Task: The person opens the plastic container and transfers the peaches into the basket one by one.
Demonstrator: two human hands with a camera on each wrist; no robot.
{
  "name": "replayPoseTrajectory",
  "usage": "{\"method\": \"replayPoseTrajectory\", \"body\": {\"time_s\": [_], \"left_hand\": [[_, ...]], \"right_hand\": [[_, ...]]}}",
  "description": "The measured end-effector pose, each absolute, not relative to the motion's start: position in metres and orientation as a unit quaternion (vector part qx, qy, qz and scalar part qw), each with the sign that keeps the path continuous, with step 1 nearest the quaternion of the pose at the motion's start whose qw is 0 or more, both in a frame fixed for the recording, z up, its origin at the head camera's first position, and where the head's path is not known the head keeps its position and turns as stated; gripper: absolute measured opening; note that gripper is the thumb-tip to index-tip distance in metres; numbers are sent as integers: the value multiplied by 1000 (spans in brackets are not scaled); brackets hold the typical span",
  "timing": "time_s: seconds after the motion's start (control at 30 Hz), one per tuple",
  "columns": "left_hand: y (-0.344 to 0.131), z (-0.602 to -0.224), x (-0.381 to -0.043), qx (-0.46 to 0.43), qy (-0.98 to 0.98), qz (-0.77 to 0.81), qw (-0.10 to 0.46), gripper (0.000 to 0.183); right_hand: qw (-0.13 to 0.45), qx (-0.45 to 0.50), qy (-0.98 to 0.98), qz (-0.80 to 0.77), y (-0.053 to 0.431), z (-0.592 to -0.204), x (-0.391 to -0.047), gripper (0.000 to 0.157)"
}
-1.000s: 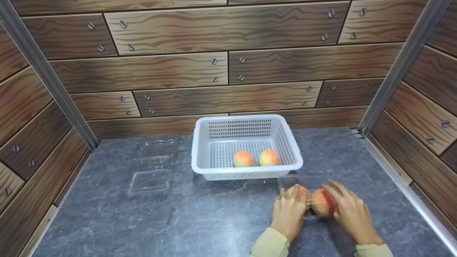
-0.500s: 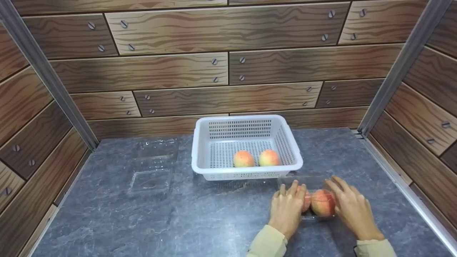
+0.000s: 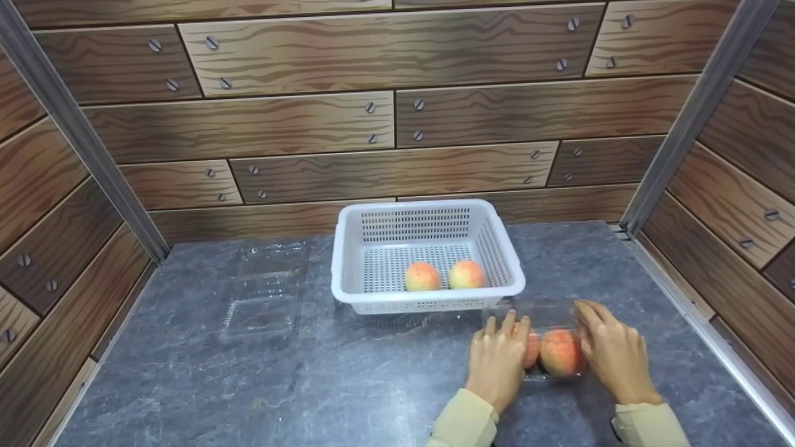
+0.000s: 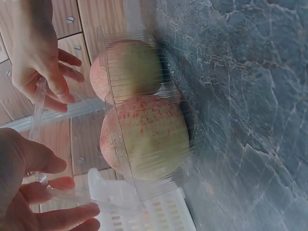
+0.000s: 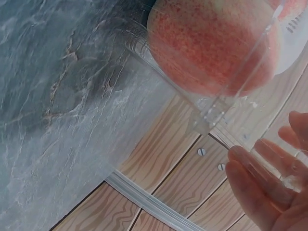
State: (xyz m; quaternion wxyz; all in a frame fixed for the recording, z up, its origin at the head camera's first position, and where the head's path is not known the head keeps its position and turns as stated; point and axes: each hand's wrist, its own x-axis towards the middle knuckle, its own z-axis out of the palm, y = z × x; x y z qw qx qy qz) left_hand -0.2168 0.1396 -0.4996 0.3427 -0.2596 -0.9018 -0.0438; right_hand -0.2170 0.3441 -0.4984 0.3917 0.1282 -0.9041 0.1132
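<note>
A clear plastic clamshell box (image 4: 127, 159) stands on the table at front right with two red-and-yellow peaches in it, one (image 3: 561, 352) in plain sight and the other (image 3: 531, 351) partly behind my left hand. Its transparent lid (image 3: 540, 312) is raised, tilted above the fruit. My left hand (image 3: 498, 363) holds the lid's left side, thumb and fingers on either side of the plastic in the left wrist view. At the lid's right side, my right hand (image 3: 615, 354) pinches the edge between thumb and fingers. In the right wrist view a peach (image 5: 211, 48) shows through the box wall.
A white perforated basket (image 3: 428, 298) with two peaches (image 3: 423, 276) stands just behind the box. Clear plastic containers (image 3: 264, 310) lie at the left on the grey marbled table (image 3: 279, 385). Wood-patterned walls (image 3: 397, 118) enclose the back and sides.
Both hands have drawn back from over the peaches to the sides of the box. My right hand's fingers have moved back to the lid's edge, and more of the right peach shows.
</note>
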Motion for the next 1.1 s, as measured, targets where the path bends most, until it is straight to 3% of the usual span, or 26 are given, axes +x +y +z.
{"method": "replayPoseTrajectory", "body": {"time_s": [0.53, 1.1], "left_hand": [[137, -494, -219, -250, -907, -62, 333, 61], [121, -507, -223, -232, -895, -131, 359, 41]], "right_hand": [[386, 112, -907, 124, 345, -492, -221, 32], [384, 84, -909, 140, 353, -492, -214, 37]]}}
